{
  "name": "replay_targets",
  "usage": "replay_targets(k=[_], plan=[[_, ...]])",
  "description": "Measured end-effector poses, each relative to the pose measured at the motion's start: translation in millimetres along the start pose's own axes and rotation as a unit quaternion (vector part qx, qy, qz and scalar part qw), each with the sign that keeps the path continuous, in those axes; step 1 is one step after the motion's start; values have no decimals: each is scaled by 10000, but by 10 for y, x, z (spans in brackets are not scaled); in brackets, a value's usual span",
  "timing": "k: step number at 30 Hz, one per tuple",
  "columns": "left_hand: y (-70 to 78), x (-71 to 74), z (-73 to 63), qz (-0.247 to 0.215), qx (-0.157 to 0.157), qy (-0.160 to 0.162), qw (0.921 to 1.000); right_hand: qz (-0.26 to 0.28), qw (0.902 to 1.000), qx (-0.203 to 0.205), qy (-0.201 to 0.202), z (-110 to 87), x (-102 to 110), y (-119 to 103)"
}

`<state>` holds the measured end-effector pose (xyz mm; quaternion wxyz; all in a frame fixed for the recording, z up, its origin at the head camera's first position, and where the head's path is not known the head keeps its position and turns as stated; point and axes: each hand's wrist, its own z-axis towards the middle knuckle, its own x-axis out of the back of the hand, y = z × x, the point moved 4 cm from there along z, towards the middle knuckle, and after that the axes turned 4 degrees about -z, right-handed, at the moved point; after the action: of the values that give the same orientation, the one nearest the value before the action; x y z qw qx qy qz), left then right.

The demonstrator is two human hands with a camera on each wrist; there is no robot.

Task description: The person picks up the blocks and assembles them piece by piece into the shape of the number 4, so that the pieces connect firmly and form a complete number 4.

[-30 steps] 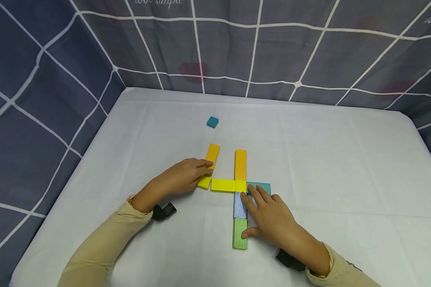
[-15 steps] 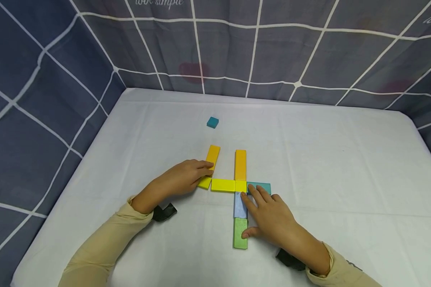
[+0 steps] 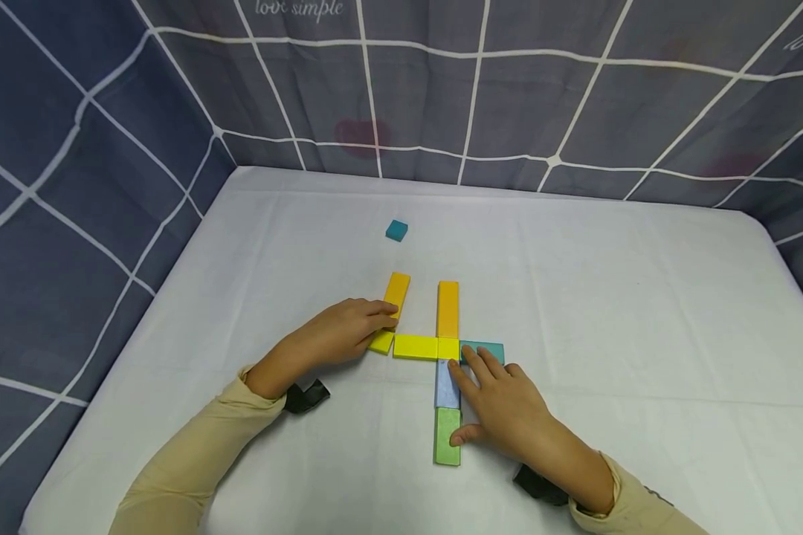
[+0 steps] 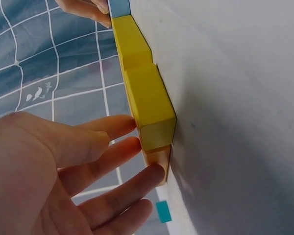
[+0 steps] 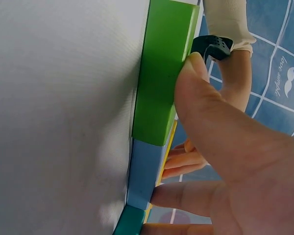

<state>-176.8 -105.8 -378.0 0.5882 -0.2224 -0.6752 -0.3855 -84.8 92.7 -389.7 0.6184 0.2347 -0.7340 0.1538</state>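
Note:
My left hand [image 3: 344, 329] lies with its fingertips on a tilted orange block [image 3: 400, 286] and beside a small yellow block [image 3: 381, 342] at that block's near end. In the left wrist view, its fingers are loosely extended along the yellow blocks. My right hand [image 3: 508, 409] is spread flat, its fingers resting on a teal block [image 3: 497, 351] and a light blue block [image 3: 447, 386]. Its thumb touches a green block [image 3: 446, 423]. These blocks join a yellow square [image 3: 448, 348], a yellow bar [image 3: 415, 346] and an upright orange bar [image 3: 448, 308] in a cross-like layout.
A small teal block [image 3: 396, 230] lies alone farther back on the white cloth-covered table [image 3: 609, 312]. Dark grid-patterned curtains [image 3: 421, 96] stand along the back and left side. Black wrist devices [image 3: 306, 397] sit beneath both wrists.
Both hands and all the blocks keep their places. Only the head view has shifted slightly.

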Motion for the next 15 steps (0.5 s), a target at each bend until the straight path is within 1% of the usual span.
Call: replay_targets(k=[4, 7, 11, 15], plan=[[6, 0, 7, 37, -75, 79, 9999, 35, 10000, -15, 48, -16, 11, -4], [3, 7, 10, 86, -88, 211, 9997, 57, 10000, -17, 59, -21, 14, -10], [-26, 22, 21, 143, 23, 382, 9992, 24, 10000, -18, 82, -21, 15, -11], [-97, 34, 33, 164, 186, 491, 9985, -6, 9999, -12, 118, -29, 20, -6]])
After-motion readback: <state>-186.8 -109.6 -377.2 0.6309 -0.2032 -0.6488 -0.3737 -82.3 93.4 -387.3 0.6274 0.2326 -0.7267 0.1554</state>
